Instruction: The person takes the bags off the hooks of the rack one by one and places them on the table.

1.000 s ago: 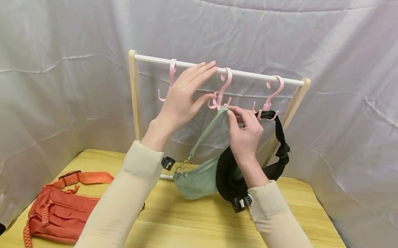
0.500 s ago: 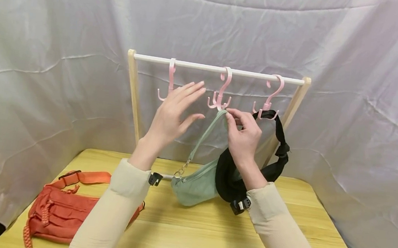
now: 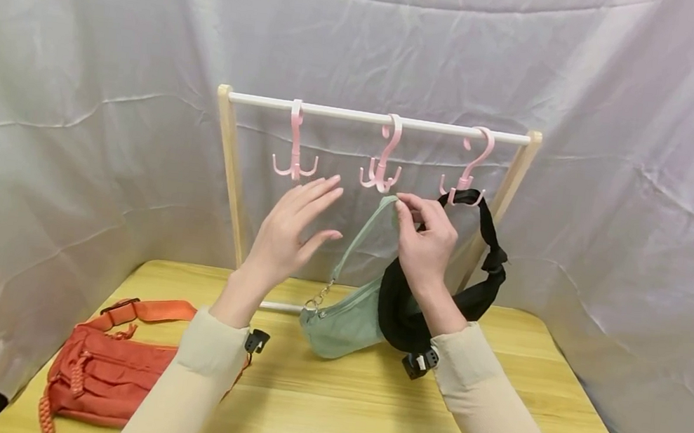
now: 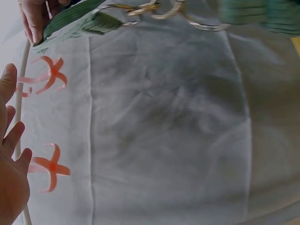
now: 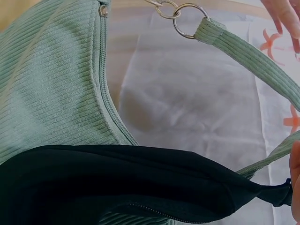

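Pale drapes (image 3: 117, 44) hung behind wood-grain surface (image 3: 314, 410). Right hand (image 3: 427, 242): fingers (image 3: 417, 204) pinched strap (image 3: 362, 239); green bag (image 3: 345, 326) hung below them. Left hand (image 3: 284, 227), loosely spread, held nothing, left of those fingers. Bag seemed light, soft, floppy; strap likely best hold.

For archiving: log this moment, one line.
Right hand: pinches green corduroy bag strap; left hand: holds nothing; black zippered bag: hangs from rightmost pink hook
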Demonstrator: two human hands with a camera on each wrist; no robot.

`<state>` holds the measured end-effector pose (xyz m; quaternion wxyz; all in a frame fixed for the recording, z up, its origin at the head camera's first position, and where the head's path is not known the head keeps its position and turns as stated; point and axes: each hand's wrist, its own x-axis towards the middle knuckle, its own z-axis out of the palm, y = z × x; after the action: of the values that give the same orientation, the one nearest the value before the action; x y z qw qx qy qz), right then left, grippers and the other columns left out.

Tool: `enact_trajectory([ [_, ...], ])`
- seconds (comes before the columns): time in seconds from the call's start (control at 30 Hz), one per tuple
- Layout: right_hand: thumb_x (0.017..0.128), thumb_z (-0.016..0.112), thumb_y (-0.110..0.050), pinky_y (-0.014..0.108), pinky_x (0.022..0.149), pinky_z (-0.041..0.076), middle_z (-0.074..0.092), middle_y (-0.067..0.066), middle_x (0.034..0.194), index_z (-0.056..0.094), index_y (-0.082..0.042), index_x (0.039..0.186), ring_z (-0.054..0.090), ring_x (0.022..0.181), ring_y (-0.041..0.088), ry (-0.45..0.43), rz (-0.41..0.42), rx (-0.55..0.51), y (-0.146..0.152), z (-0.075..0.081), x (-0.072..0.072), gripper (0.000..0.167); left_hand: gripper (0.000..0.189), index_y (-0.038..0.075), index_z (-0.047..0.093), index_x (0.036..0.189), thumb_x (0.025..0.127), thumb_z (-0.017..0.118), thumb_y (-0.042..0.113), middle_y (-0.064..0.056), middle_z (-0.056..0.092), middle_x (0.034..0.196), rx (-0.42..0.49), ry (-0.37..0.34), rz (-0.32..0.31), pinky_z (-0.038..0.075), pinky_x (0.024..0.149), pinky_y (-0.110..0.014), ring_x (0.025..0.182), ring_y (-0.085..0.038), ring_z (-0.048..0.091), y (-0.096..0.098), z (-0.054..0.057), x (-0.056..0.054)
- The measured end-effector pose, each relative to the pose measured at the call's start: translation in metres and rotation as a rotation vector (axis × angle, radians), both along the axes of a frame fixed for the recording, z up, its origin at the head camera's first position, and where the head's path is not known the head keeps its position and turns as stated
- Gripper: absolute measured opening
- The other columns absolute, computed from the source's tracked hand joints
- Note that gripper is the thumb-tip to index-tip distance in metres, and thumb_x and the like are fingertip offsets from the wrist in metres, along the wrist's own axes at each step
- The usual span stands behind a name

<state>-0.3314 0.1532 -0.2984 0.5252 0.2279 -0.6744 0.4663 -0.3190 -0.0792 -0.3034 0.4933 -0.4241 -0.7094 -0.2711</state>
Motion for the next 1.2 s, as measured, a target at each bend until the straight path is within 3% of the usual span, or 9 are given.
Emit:
enact_trajectory([
  [0.33,0.097,0.075,-0.009,0.015,0.065,0.046,0.073,0.011,0.09,0.082,-0.005,0.103,0.065,0.074,0.02,-0.001,0.01,-0.01,0.002,-0.006,-0.002,0.011,0.067,0.003,0.06,0.144,0.084,0.084,0.019,-0.013,0.056,0.152,-0.014,-0.082,0.024,0.034,0.121,-0.05,0.136,-0.041,0.053,-0.013,-0.034,0.013],
  [0.67,0.096,0.075,-0.007,0.014,0.066,0.047,0.073,0.012,0.09,0.082,-0.004,0.103,0.066,0.074,0.021,-0.005,0.018,-0.009,0.002,-0.009,-0.001,0.01,0.068,0.004,0.059,0.145,0.084,0.085,0.017,-0.013,0.056,0.152,-0.051,-0.148,0.061,0.034,0.122,-0.046,0.141,-0.034,0.05,-0.027,-0.066,0.028],
  [0.9,0.092,0.077,0.001,0.013,0.066,0.044,0.073,0.016,0.089,0.081,-0.001,0.1,0.065,0.074,0.027,0.027,0.015,-0.009,0.001,-0.013,-0.003,0.009,0.067,0.003,0.06,0.145,0.084,0.085,0.018,-0.012,0.055,0.153,-0.096,-0.184,0.078,0.035,0.122,-0.045,0.139,-0.036,0.052,-0.033,-0.086,0.036],
  [1.03,0.093,0.077,-0.001,0.016,0.066,0.045,0.073,0.014,0.089,0.081,-0.001,0.101,0.066,0.075,0.025,0.023,0.009,0.005,0.001,-0.013,-0.002,0.009,0.069,0.004,0.06,0.145,0.082,0.086,0.018,-0.012,0.055,0.153,-0.123,-0.196,0.081,0.037,0.12,-0.045,0.137,-0.037,0.054,-0.035,-0.098,0.038],
  [1.2,0.095,0.076,-0.005,0.025,0.064,0.047,0.073,0.011,0.09,0.082,-0.004,0.102,0.066,0.076,0.023,0.006,0.014,0.011,0.0,-0.015,0.001,0.009,0.072,0.01,0.059,0.147,0.082,0.087,0.024,-0.007,0.055,0.154,-0.155,-0.233,0.108,0.045,0.111,-0.055,0.139,-0.033,0.053,-0.035,-0.112,0.04],
])
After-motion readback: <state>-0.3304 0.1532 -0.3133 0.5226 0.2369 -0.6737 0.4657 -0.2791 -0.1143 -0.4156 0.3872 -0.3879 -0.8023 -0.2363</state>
